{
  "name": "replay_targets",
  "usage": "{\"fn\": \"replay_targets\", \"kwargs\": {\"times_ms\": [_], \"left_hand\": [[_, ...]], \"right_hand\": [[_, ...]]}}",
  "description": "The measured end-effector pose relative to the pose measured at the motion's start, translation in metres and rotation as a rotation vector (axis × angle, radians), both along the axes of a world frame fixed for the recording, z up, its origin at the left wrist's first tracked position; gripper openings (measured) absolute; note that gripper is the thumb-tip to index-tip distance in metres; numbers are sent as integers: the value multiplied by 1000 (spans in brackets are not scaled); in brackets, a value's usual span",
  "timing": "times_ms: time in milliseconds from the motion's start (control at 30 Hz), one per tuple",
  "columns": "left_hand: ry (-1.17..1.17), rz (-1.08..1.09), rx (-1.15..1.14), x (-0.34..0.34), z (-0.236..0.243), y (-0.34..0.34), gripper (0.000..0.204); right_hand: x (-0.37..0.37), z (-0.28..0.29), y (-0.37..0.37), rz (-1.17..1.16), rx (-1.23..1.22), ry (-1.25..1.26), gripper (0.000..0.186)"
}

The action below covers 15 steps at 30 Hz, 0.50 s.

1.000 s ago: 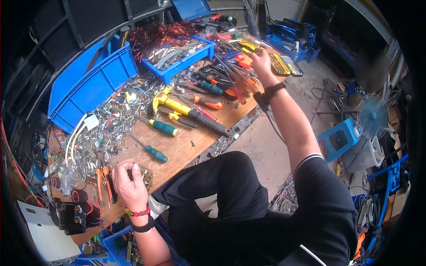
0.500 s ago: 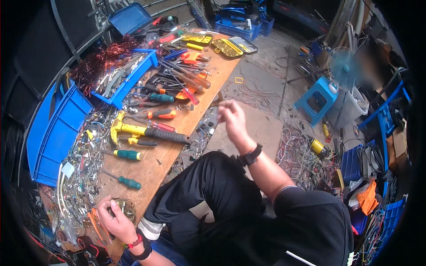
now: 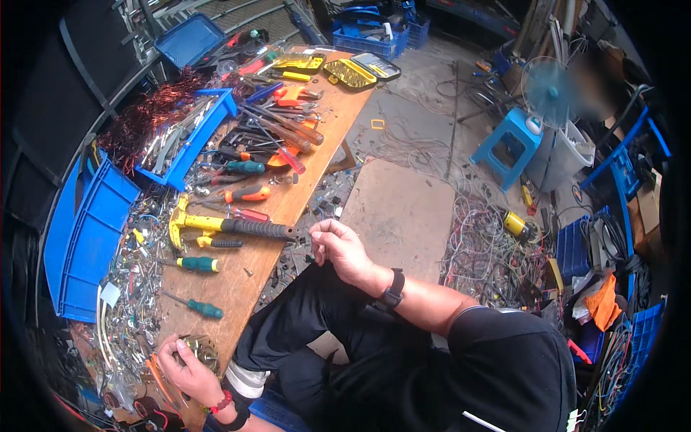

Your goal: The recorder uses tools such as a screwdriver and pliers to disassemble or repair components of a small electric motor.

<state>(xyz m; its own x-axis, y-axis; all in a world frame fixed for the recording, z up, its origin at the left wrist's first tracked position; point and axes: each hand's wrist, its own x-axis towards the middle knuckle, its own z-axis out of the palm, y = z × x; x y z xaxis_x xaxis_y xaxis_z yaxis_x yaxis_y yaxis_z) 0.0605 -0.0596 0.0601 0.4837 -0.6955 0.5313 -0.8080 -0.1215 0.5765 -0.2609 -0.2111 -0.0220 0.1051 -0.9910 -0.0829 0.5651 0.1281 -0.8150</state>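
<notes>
My left hand (image 3: pixel 188 373) is closed at the edge of a round, brass-coloured metal part (image 3: pixel 205 353) at the table's near edge; its fingers partly hide the part. My right hand (image 3: pixel 340 253) hangs just off the table edge, beside the handle end of a yellow and black hammer (image 3: pixel 248 227). Its thumb and fingers are pinched together, and whatever may be between them is too small to make out. Between the two hands lie a green screwdriver (image 3: pixel 204 309), a stubby green-handled tool (image 3: pixel 199 264) and a small yellow and black tool (image 3: pixel 219 242).
Pliers and screwdrivers (image 3: pixel 282 128) crowd the far table (image 3: pixel 335 147). A blue tray (image 3: pixel 191 155) holds metal strips, and another blue bin (image 3: pixel 93 237) stands left among loose scrap. Cables (image 3: pixel 482 252) cover the floor at right, near a blue stool (image 3: pixel 509 144) and a fan (image 3: pixel 551 90).
My right hand has come down and left, from over the floor toward the hammer's handle end. My left hand stays at the round metal part. The whole view has shifted slightly.
</notes>
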Motion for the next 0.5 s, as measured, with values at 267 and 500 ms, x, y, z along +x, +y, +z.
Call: {"fn": "replay_targets", "kwargs": {"times_ms": [267, 500], "left_hand": [[-38, -5, -8, 3, -3, -1, 20], [-52, 8, 3, 6, -5, -2, 20]], "right_hand": [[-3, -6, -1, 55, -18, -3, 14], [-5, -11, -4, 98, -73, 42, 13]]}}
